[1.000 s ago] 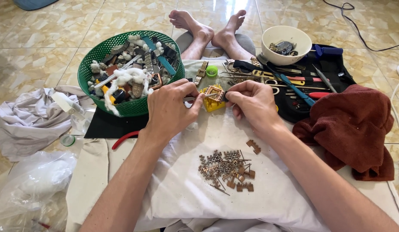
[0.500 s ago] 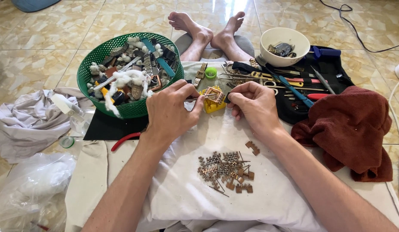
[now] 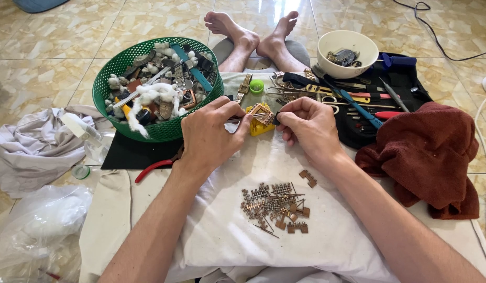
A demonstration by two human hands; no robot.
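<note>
Two hands meet at one small job: the left hand [image 3: 209, 137] pinches a thin metal tool [image 3: 242, 119], fingers closed on its shaft, tip aimed at a gold-brown watch band piece [image 3: 262, 111] seated on a small yellow holder block [image 3: 260, 127]. The right hand [image 3: 307, 126] has its fingertips closed around the dark end of that band, steadying it at the block's right side.

Change since a second ago: almost none. Both hands hold the same spots, the tool tip has only nudged a little at the band. Reads as fine work on a pin or link, mid-step, nothing freed yet.

Outward: a pile of loose brown links and pins [image 3: 275, 202] lies on the white cloth [image 3: 327, 236] just below the wrists, with two stray links [image 3: 308, 178] near the right forearm. Red-handled pliers [image 3: 155, 165] sit by the left forearm at the cloth edge.

Edges and room: green basket [image 3: 111, 84] full of watch parts and cotton crowds the left hand's far side, nearly touching. A white bowl [image 3: 348, 57] and a row of hand tools [image 3: 353, 99] on a black mat close off the far right. A maroon towel [image 3: 426, 152] lies right of the elbow. Bare feet straight ahead. Open room is mostly the cloth toward the body.
</note>
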